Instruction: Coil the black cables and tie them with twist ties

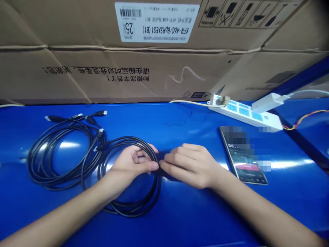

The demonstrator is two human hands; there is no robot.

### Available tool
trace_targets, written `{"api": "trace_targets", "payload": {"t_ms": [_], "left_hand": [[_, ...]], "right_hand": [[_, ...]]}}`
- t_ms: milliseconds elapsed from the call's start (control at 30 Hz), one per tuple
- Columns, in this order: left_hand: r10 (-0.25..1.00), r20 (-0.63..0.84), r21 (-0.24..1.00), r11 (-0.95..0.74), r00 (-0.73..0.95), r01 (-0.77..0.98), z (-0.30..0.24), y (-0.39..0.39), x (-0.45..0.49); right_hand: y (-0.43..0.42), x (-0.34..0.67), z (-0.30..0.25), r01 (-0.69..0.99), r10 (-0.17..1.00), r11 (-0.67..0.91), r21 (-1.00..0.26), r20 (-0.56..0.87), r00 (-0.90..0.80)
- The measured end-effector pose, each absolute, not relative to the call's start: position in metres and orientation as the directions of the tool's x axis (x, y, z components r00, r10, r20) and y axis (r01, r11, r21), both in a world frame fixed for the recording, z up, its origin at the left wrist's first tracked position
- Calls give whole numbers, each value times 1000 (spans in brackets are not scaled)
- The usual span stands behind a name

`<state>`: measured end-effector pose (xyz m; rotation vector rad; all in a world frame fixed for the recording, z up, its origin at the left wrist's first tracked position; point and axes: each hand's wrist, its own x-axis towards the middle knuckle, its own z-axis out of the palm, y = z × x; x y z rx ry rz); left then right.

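Observation:
My left hand (137, 161) is closed around the right side of a coiled black cable (155, 192), thumb on top and fingers curled behind the strands. Facing it, my right hand (189, 164) is pinched, its fingertips meeting the outer edge of the coil. What sits between those fingertips is hidden. Just left of the held coil, and partly overlapped by it, lies another black cable bundle (32, 161). Its black plugs (96, 114) point up and outward, some with pale tips.
A large cardboard box (84, 79) forms a wall along the back of the blue table (185, 219). At the right, a phone (246, 168) lies below a white power strip (246, 116) with a white charger (268, 103) plugged in. Thin wires (308, 115) trail off right.

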<state>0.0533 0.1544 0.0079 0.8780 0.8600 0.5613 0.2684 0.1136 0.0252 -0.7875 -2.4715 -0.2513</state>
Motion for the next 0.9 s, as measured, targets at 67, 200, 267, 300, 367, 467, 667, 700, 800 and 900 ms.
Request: {"api": "trace_targets", "payload": {"t_ms": [67, 200, 267, 300, 367, 467, 667, 700, 800, 900], "left_hand": [[728, -404, 844, 530, 554, -82, 7, 154, 53], [734, -382, 851, 516, 562, -94, 6, 155, 53], [734, -370, 854, 510, 569, -103, 5, 155, 52], [734, -365, 855, 507, 573, -106, 5, 155, 52], [731, -358, 857, 504, 581, -107, 4, 155, 52], [730, -355, 857, 504, 584, -108, 3, 156, 53], [727, -362, 851, 513, 584, -111, 3, 156, 55], [723, -365, 848, 518, 587, -111, 3, 156, 55], [705, -379, 833, 542, 599, -110, 2, 158, 53], [690, -399, 822, 561, 604, -97, 3, 160, 52]], "right_hand": [[114, 269, 26, 582, 468, 811, 57, 533, -704], [113, 271, 27, 585, 472, 808, 71, 517, -714], [114, 271, 26, 590, 486, 805, 64, 500, -717], [114, 271, 26, 595, 497, 802, 55, 491, -715], [114, 272, 24, 602, 515, 798, 36, 477, -712], [114, 272, 22, 589, 525, 808, -9, 466, -712], [113, 269, 22, 539, 645, 764, -355, 393, -655], [112, 269, 23, 540, 663, 747, -388, 367, -653], [110, 269, 27, 542, 684, 715, -441, 284, -672], [110, 269, 27, 563, 657, 750, -347, 297, -693]]}}
